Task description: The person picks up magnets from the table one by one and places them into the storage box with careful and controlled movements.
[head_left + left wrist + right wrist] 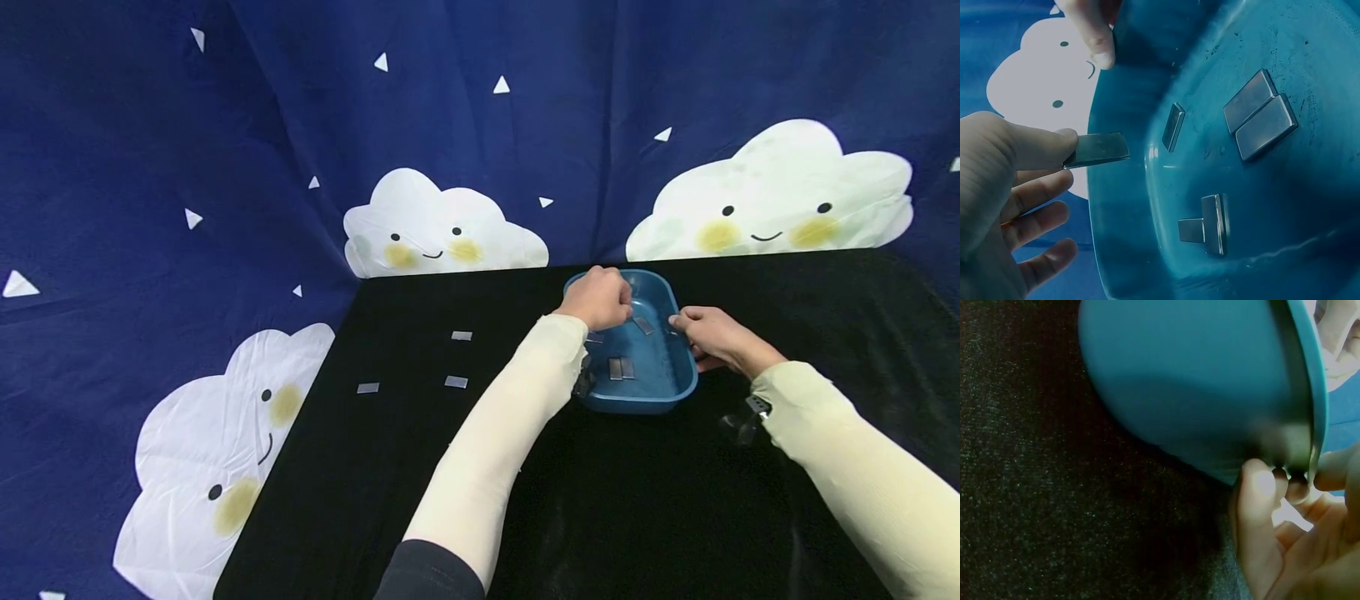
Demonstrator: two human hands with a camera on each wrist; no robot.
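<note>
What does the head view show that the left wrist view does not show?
Only the head view shows three small grey rectangular plates lying on the black cloth-covered table, outside the tub. Only the left wrist view shows the flat grey metal plate pinched in the left hand and the five plates lying inside. Both show the blue plastic tub and the right hand at its rim.

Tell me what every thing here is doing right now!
Left hand: over the tub, pinching one metal plate.
Right hand: gripping the tub's rim.
Blue plastic tub: upright on the black cloth, open on top.
Metal plates in the tub: five, lying on the bottom.
Metal plates on the cloth: three, lying flat left of the tub.
</note>
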